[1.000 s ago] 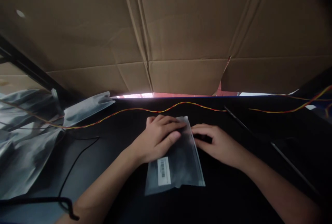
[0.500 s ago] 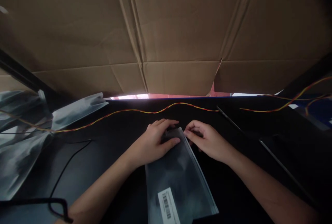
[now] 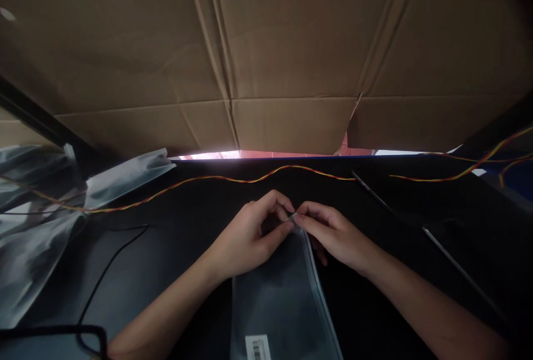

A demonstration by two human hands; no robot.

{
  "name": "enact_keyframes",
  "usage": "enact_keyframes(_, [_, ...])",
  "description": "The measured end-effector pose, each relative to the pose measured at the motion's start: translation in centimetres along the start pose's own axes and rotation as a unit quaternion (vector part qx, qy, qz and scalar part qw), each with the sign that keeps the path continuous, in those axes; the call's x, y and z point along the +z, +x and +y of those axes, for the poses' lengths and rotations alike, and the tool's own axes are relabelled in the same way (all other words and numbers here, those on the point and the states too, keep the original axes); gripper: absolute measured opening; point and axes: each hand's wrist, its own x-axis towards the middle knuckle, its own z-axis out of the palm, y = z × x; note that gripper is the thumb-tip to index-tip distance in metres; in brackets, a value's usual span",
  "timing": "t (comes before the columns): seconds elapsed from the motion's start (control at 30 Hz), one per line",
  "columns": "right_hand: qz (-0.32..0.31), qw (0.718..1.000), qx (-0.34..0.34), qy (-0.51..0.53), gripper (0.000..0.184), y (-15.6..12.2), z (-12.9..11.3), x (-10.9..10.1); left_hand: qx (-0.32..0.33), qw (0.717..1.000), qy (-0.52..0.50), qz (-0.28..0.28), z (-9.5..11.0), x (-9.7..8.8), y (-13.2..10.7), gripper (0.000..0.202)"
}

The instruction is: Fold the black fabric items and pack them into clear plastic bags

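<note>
A translucent grey zip bag [image 3: 278, 299] with a white barcode label [image 3: 257, 347] lies in front of me on the black table, its zip edge along the right side. At its far corner my left hand [image 3: 262, 232] pinches the plastic between thumb and fingers. Right beside it, my right hand [image 3: 333, 232] grips the same corner at the end of the zip strip. The fingertips of both hands nearly meet there. What the bag holds, if anything, cannot be made out.
Clear plastic bags [image 3: 37, 260] lie at the left, with a folded one [image 3: 129, 176] behind. A twisted red-yellow wire [image 3: 216, 178] crosses the back. A black cable [image 3: 106, 271] is left of my arm. Thin dark-edged flat objects [image 3: 458, 268] lie right. Cardboard [image 3: 291, 43] stands behind.
Both hands have closed in on the bag's far corner, the left thumb and fingers coming together. The bag has shifted toward me and its label sits lower in view.
</note>
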Motion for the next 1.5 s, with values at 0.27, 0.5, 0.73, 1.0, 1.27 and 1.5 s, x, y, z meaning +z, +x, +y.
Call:
enact_keyframes(0.27, [-0.022,1.0,-0.02,-0.006,0.027,-0.7,-0.5,0.4,0.019,0.999,-0.001,0.048,-0.1,0.4,0.1,0.003])
enact_keyframes(0.5, [-0.125,0.99,0.056,-0.025,0.022,-1.8,-1.3,0.9,-0.001,0.983,0.068,0.171,-2.5,-2.2,1.1,0.005])
enact_keyframes(0.73, [-0.278,0.937,0.165,-0.128,0.016,-3.3,-2.7,-0.2,-0.029,0.976,0.151,0.155,-4.5,-4.4,1.5,0.004])
enact_keyframes(1.0, [-0.142,0.963,0.024,-0.226,0.039,-2.6,-2.0,-1.3,0.0,0.955,0.268,0.128,-3.2,-3.9,1.4,0.014])
enact_keyframes(1.27, [0.045,0.934,-0.133,-0.33,0.038,-0.5,-0.4,-1.5,0.017,0.905,0.422,0.047,3.4,0.0,-4.8,0.046])
enact_keyframes(1.5, [0.039,0.918,-0.145,-0.367,0.039,-0.8,-0.4,-1.1,0.008,0.835,0.549,0.026,-2.0,-2.4,-13.8,0.076])
